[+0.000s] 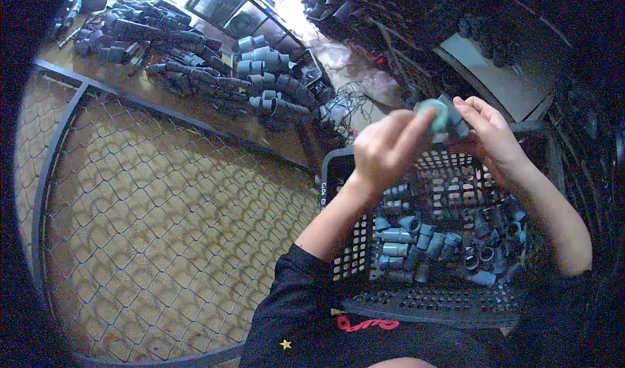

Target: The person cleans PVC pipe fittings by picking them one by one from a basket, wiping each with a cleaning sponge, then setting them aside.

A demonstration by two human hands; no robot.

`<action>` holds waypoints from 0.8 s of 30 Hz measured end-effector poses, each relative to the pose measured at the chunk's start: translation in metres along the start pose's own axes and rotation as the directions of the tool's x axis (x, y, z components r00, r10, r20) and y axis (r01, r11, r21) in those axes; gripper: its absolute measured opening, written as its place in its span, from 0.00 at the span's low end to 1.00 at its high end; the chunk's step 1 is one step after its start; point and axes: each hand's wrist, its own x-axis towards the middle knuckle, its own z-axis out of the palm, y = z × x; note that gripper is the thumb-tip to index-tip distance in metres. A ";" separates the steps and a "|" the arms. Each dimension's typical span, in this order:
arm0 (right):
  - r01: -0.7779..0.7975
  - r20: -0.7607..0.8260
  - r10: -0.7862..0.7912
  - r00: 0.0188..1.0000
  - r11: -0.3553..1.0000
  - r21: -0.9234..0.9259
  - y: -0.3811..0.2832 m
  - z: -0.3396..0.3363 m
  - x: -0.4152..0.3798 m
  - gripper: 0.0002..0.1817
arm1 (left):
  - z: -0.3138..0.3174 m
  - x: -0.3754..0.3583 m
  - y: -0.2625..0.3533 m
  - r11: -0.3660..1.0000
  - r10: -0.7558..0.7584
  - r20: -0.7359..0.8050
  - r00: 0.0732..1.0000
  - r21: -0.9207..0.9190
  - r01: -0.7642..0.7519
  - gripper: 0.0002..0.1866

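Above the far rim of a black plastic basket (430, 309), both hands meet at a grey pipe fitting (456, 115). My right hand (491, 130) grips the fitting from the right, thumb on top. A round pale-green piece (433, 116) lies at the fitting's left end, with the fingers of my left hand (390, 143) closed against it. Motion blurs those fingers and the green piece, so its exact form is unclear. Below the hands, several grey-blue pipe fittings (426, 238) lie in the basket, some lined up side by side, others loose at the right.
A metal frame with wire mesh (163, 225) covers the left side. Behind it are piles of grey fittings (267, 68) and dark pipe pieces (156, 32). Clear plastic bags (381, 84) and tangled wire lie beyond the basket. Dark strands or cables hang at the right.
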 end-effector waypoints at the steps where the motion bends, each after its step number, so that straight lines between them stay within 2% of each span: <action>1: 0.022 -0.025 -0.021 0.999 1.000 0.017 -0.002 0.003 -0.003 0.15 | 0.001 -0.002 -0.003 0.999 -0.047 -0.030 0.998 -0.017 0.046 0.19; 2: -0.011 -0.011 0.011 1.000 1.000 -0.015 -0.004 0.003 -0.005 0.15 | 0.001 -0.004 -0.002 0.999 -0.034 -0.025 0.999 -0.035 0.033 0.19; 3: 0.052 0.007 -0.051 0.999 0.998 -0.040 0.000 0.002 -0.002 0.16 | 0.001 -0.006 0.001 0.998 -0.022 -0.021 1.000 -0.053 0.021 0.19; 4: 0.113 0.028 -0.112 0.993 0.992 -0.063 0.009 0.000 0.003 0.16 | 0.002 -0.006 0.006 0.994 0.054 -0.014 0.998 -0.091 -0.055 0.20; 5: 0.174 0.051 -0.170 0.984 0.981 -0.086 0.015 -0.002 0.006 0.16 | 0.000 -0.008 0.015 0.990 0.137 0.062 0.989 -0.039 -0.135 0.21; 7: 0.121 0.112 -0.115 0.987 0.992 -0.043 0.015 -0.002 0.008 0.18 | -0.009 0.000 0.025 0.981 0.187 0.192 0.963 0.010 -0.192 0.21; 9: 0.031 0.169 -0.034 0.985 0.999 0.019 0.009 -0.003 0.006 0.19 | 0.000 -0.001 0.012 0.994 0.102 0.074 0.992 -0.035 -0.099 0.21; 10: -0.049 0.184 0.060 0.981 0.997 -0.060 -0.001 -0.002 0.000 0.21 | -0.001 -0.001 0.007 0.999 0.051 0.074 0.996 -0.022 -0.049 0.21; 12: 0.011 0.147 0.003 0.989 0.995 -0.095 -0.001 0.001 -0.003 0.21 | -0.002 -0.002 0.003 1.000 -0.018 0.060 0.998 -0.018 0.019 0.22; 15: 0.094 0.158 -0.074 0.985 0.987 -0.128 0.008 -0.005 0.005 0.20 | 0.002 -0.005 0.014 0.992 0.105 0.036 0.994 -0.077 -0.102 0.23; 16: 0.120 0.172 -0.096 0.980 0.984 -0.135 0.012 -0.008 0.009 0.20 | -0.006 -0.003 0.020 0.986 0.169 0.197 0.966 -0.032 -0.166 0.23; 19: 0.075 0.223 -0.055 0.973 0.994 -0.079 0.014 -0.009 0.006 0.20 | -0.002 0.000 0.010 0.989 0.141 0.057 0.988 -0.053 -0.138 0.21; 20: 0.131 0.201 -0.103 0.974 0.982 -0.134 0.013 -0.007 0.005 0.20 | 0.003 -0.004 0.000 0.993 0.117 0.010 0.993 -0.022 -0.117 0.20; 21: 0.089 0.172 -0.065 0.983 0.987 -0.135 0.007 -0.003 0.002 0.20 | -0.002 0.001 0.000 0.999 0.023 0.013 1.000 -0.029 -0.023 0.20; 23: 0.006 0.123 0.011 0.992 0.991 -0.136 -0.004 0.002 -0.005 0.20 | -0.001 -0.006 -0.002 0.999 -0.045 0.011 0.999 -0.027 0.045 0.20; 24: 0.010 0.111 0.005 0.994 0.990 -0.138 -0.001 0.002 -0.004 0.20 | 0.000 -0.007 0.002 0.999 0.017 0.021 1.000 -0.038 -0.016 0.20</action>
